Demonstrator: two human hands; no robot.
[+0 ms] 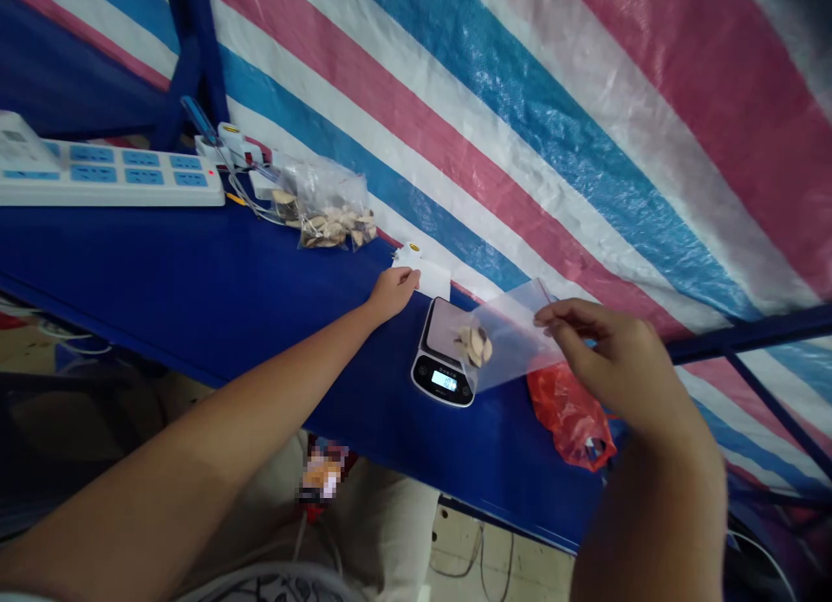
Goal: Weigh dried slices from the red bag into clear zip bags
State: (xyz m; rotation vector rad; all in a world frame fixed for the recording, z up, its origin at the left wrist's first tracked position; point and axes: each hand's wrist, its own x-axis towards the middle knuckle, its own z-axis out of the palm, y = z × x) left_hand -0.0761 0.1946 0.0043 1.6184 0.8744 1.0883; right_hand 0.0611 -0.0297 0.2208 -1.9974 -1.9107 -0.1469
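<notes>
My right hand (604, 355) pinches the upper edge of a clear zip bag (513, 333), which hangs tilted to the left. Several pale dried slices with dark edges (477, 346) are gathered in the bag's low end. That end is over the right side of a small digital kitchen scale (444, 352) with a lit display; whether it touches the scale I cannot tell. To the left, my left hand (392, 293) is closed, its fingertips at a piece of white paper (435, 281). What those fingers grip, if anything, is hidden.
Another clear bag of dried slices (331, 212) lies at the back of the blue table (162, 264). Left of it are cables and a white power strip (110, 176). A white plug-like piece (408, 254) sits behind my left hand. A red plastic bag (572, 416) rests at right.
</notes>
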